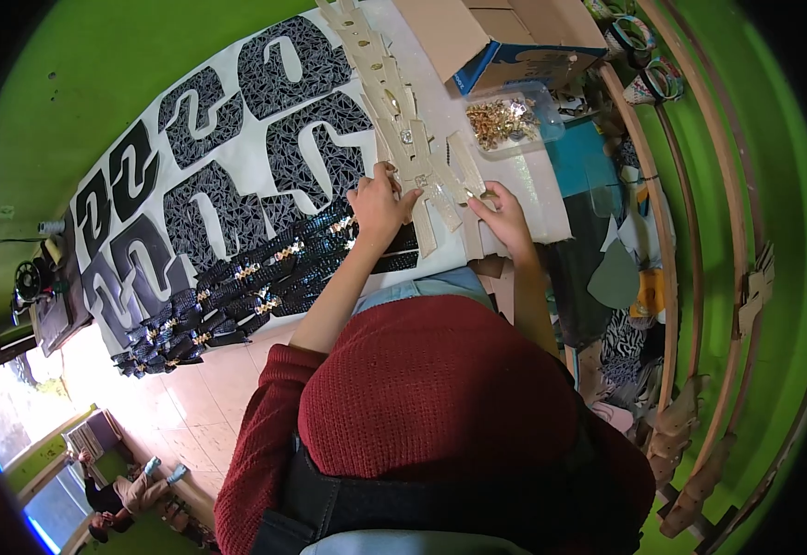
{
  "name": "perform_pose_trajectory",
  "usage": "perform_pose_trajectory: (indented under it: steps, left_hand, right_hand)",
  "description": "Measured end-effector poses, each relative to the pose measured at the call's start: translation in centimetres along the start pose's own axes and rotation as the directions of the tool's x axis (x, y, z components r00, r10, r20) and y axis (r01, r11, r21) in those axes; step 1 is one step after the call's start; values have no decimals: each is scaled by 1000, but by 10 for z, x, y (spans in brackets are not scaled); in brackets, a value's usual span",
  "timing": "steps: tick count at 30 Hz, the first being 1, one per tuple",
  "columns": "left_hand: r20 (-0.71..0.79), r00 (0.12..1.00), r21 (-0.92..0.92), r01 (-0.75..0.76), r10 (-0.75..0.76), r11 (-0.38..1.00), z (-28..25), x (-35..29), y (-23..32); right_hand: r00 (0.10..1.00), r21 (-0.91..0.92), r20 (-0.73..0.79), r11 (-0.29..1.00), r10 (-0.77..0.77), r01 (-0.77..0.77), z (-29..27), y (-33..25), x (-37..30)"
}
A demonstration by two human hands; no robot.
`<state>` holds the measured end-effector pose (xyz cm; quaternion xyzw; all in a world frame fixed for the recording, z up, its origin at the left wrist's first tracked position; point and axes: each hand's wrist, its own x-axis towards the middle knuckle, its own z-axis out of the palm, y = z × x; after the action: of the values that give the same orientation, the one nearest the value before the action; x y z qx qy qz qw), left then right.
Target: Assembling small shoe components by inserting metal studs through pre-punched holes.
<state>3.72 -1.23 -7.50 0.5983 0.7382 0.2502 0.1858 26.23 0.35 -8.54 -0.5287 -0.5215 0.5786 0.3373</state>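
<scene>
A row of beige sparkly straps (394, 111) with small shiny ornaments runs up the table in front of me. At its near end, my left hand (380, 205) is closed, fingers bent around one beige strap with a clear stone-like ornament (422, 181), the thumb pressing beside it. To the right, my right hand (501, 216) pinches the lower end of another beige strip (465, 166) between thumb and fingers. More strap ends hang below, towards my lap. Whatever small part sits between the fingertips is partly hidden.
A clear plastic box (513, 120) of gold-coloured fittings stands right of the straps, by an open cardboard box (515, 37). Black patterned cut pieces (297, 65) cover the table's left, with black sequinned straps (265, 277) along the near edge. Another person (130, 495) is far lower left.
</scene>
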Motion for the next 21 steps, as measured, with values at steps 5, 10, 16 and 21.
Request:
perform_pose_trajectory:
  steps: [5,10,16,21]
  left_hand:
    - [68,998,-145,23,-13,989,-2,8,-1]
    - [230,972,-610,182,-47,771,1,18,-17]
    - [560,826,-818,563,-66,115,-22,24,-29]
    - [467,882,-867,472,-73,157,-24,32,-53]
  right_hand:
    - [976,-461,-155,885,-154,66,6,15,7]
    - [970,-412,-188,909,-152,63,4,22,12]
    - [994,-80,-105,997,6,-14,-2,12,10]
    - [982,225,127,961,136,-162,-3,-16,3]
